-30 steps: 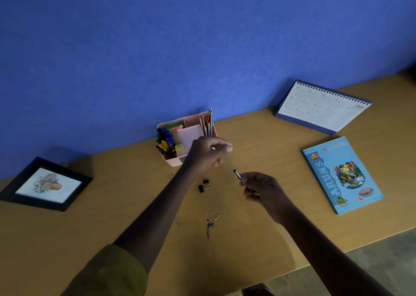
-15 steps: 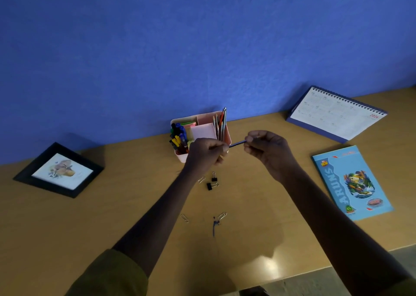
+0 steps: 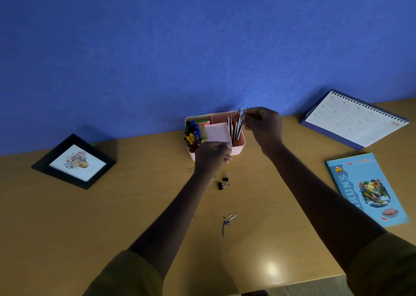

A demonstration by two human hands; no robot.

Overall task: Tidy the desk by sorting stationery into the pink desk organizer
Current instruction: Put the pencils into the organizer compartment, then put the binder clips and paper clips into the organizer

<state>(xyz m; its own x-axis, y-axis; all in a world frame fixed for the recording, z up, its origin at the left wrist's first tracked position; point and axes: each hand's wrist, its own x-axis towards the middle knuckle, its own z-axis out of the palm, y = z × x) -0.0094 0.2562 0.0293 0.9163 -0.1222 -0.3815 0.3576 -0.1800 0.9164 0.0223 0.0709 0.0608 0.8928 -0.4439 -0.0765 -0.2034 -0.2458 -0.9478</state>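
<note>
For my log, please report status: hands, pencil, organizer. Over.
Right grip pinches pencil above pink organizer, pencil compartment. Left grip curled at its front wall, hold unclear. Binder clips, paper clips loose on desk; nothing in the way.

Both arms outstretched, left grip (image 3: pixel 213 155) curled, right grip (image 3: pixel 262 122) raised, pinching pencil (image 3: pixel 246 110)

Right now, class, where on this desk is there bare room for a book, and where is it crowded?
Bare wood lies between the picture frame and the left arm, and between the right arm and the blue booklet. Crowded: before the pink organizer, among binder clips and paper clips.
</note>
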